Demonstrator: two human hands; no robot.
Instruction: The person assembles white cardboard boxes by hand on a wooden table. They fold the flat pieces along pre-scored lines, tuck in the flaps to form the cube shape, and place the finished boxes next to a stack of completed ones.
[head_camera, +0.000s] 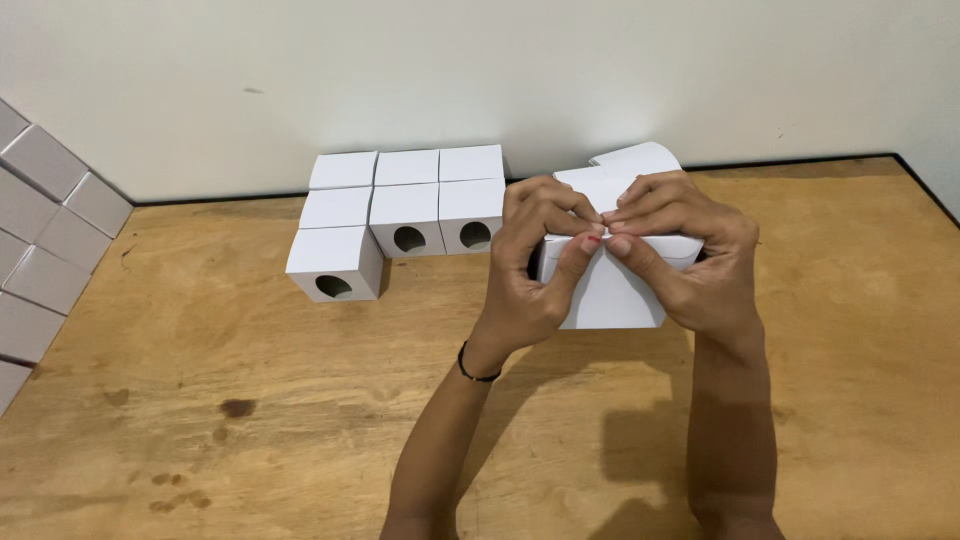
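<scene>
Both my hands grip one white cardboard box (612, 295) held just above the wooden table (250, 400). My left hand (530, 270) clasps its left side, thumb pressed on the top front edge. My right hand (690, 250) wraps the right side, with its thumb meeting the left thumb at the top. The box's lid flaps (630, 160) stand open behind my fingers. A black band sits on my left wrist (476, 368).
Several finished white boxes (405, 210) with round holes in their fronts stand in rows by the wall; one (335, 263) sits nearer at the left. Flat grey-white blanks (40, 230) are stacked along the left edge. The wall runs right behind the table.
</scene>
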